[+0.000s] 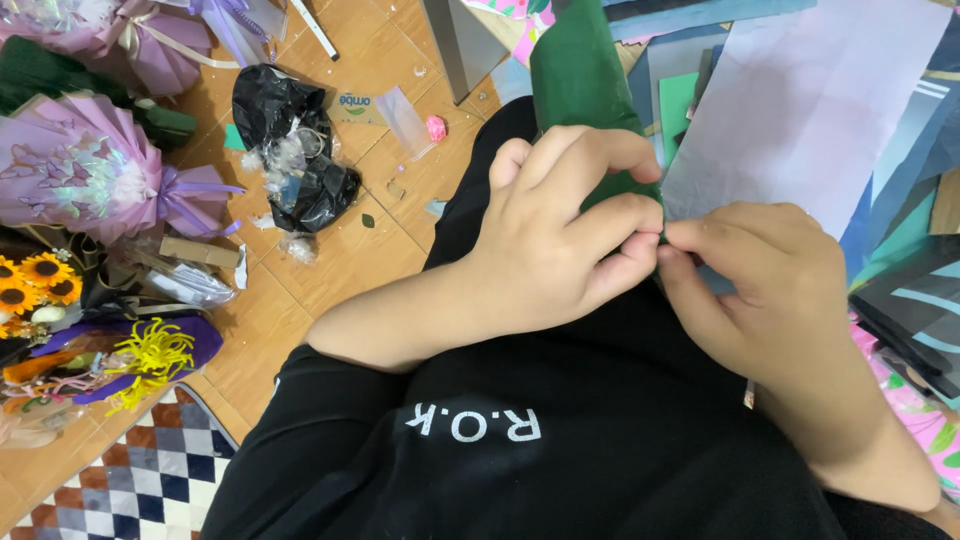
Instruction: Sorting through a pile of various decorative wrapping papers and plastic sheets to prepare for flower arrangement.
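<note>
Head view looks down on two bare hands meeting over a black-clothed lap. Both hands pinch the lower end of a dark green paper strip (578,70): the left hand (560,235) has its fingers curled tight over the strip's edge, and the right hand (770,290) nips the same edge between thumb and forefinger, the fingertips of the two hands touching. From the pinch the green strip runs up and away toward the top of the view, lying over the lap. Just right of it lies a pale lilac paper sheet (810,110), on a heap of overlapping blue, teal and patterned sheets (915,290).

Left of the lap, on the wooden floor (330,270), sits a crumpled black plastic bag (290,140) with scraps about it, and a small pink lump (436,127) near a clear wrapper. Further left stand purple-wrapped bouquets (90,170), a bunch of sunflowers (35,285) and a yellow spidery flower (150,355) on purple wrapping. A blue-and-brown checked mat (140,480) lies at the lower left corner.
</note>
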